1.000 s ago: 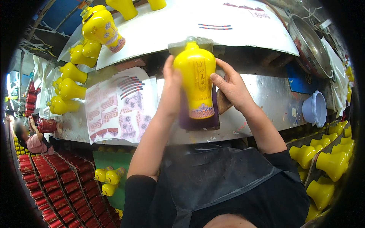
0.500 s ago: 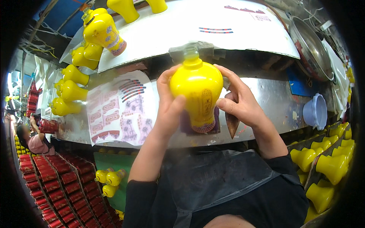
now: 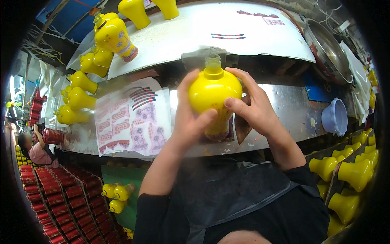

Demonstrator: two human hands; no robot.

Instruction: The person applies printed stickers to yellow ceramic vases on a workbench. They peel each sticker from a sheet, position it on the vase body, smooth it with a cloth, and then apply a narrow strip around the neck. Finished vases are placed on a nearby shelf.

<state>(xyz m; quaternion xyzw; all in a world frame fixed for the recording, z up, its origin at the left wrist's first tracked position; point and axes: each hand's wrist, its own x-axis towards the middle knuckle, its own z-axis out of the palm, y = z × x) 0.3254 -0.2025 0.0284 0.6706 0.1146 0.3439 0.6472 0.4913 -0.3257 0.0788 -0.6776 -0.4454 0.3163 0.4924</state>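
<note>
A glossy yellow bottle (image 3: pixel 213 90) with a wide shoulder, narrow foot and clear glass neck is between my hands. My left hand (image 3: pixel 190 118) wraps its left side, thumb laid across the lower front. On the other side, my right hand (image 3: pixel 256 107) curls round the shoulder, its thumb pressing the front. The thumbs partly cover a faint printed panel, and a purplish patterned band rings the foot. Below my right palm shows a brown, pointed flat piece (image 3: pixel 243 131), seemingly tucked in that hand; its upper part is hidden.
A decal sheet (image 3: pixel 132 118) lies left on the metal table (image 3: pixel 280 110). Behind is a white board (image 3: pixel 183 32) with decal strips (image 3: pixel 228 36) and a decorated yellow bottle (image 3: pixel 115 38). More yellow bottles (image 3: pixel 81 98) lie left. A lavender basin (image 3: pixel 335 118) stands right, below a metal pan (image 3: pixel 329 51).
The bottle has shifted slightly right. Both thumbs have slid onto its front, covering much of the printed panel that showed before. The brown piece has moved a little left with my right hand.
</note>
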